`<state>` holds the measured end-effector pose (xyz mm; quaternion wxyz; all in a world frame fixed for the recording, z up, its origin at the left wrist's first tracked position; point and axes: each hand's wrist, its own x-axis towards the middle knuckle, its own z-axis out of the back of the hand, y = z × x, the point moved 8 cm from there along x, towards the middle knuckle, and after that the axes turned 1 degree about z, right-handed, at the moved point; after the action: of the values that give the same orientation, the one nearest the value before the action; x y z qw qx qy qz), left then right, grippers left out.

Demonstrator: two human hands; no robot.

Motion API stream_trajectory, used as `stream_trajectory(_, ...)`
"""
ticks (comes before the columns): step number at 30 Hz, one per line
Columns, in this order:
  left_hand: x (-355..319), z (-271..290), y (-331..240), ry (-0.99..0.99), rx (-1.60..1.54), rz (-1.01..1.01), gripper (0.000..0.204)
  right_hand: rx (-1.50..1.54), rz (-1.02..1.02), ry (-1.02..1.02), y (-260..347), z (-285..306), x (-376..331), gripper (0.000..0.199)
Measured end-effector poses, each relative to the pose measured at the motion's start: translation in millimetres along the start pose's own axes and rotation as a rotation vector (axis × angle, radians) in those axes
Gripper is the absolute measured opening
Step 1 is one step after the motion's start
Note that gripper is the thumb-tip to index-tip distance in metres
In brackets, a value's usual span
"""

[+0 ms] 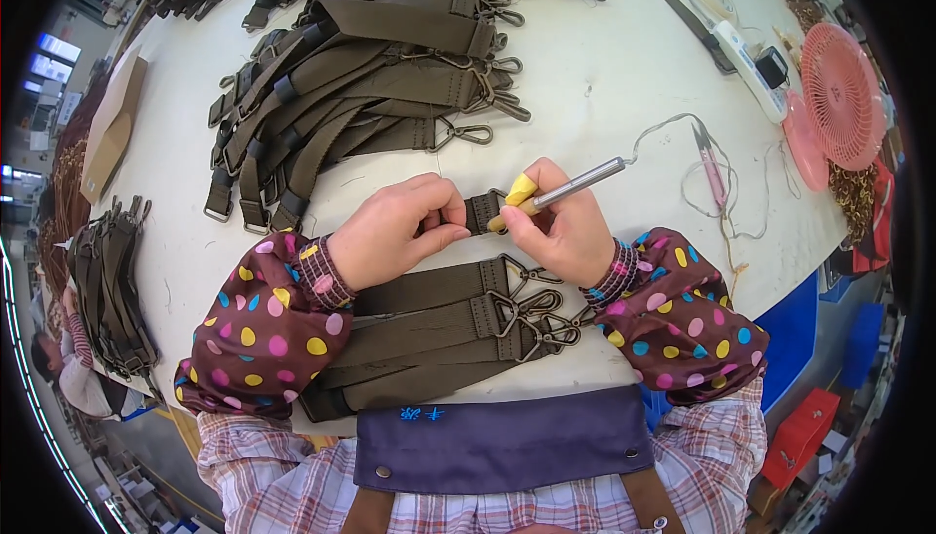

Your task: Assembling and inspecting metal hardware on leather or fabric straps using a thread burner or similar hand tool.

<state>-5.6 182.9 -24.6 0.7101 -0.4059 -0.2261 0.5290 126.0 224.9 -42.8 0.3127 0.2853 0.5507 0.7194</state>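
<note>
My left hand (405, 224) is closed, with thumb and fingertips pinched on a dark olive webbing strap (482, 212). The strap's stitched end, with a metal ring, pokes out between my two hands. In my right hand (570, 237) is a pen-shaped metal tool (593, 176) with a silver barrel and a cord at its rear end. Its front part points down-left at the strap end, and the tip is hidden. Yellow wrapping (522, 189) covers a finger of that hand. Just below lie several similar straps (429, 331) with metal snap hooks (531, 310).
A large heap of olive straps (390, 85) covers the far left of the white table (604, 76). Another bundle (112, 290) hangs at the left edge. To the right are a pink fan (843, 95), a white power strip (751, 71) and a pink-handled pointed tool (712, 173) among loose cords.
</note>
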Motion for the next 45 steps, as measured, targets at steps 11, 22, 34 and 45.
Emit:
stream_trajectory(11,0,0,1,0.004,0.010,-0.002,0.012,-0.031,-0.008,0.005,1,0,1,0.019)
stream_trajectory(22,-6,-1,-2,0.177,0.068,-0.043,0.013,-0.020,0.055,-0.036,5,3,-2,0.017)
stream_trajectory(34,24,-7,-11,0.228,0.212,-0.071,0.012,-0.016,0.002,-0.073,7,11,-4,0.017)
stream_trajectory(45,30,-9,-2,0.174,0.168,-0.090,0.009,-0.056,-0.023,-0.052,-1,8,0,0.018)
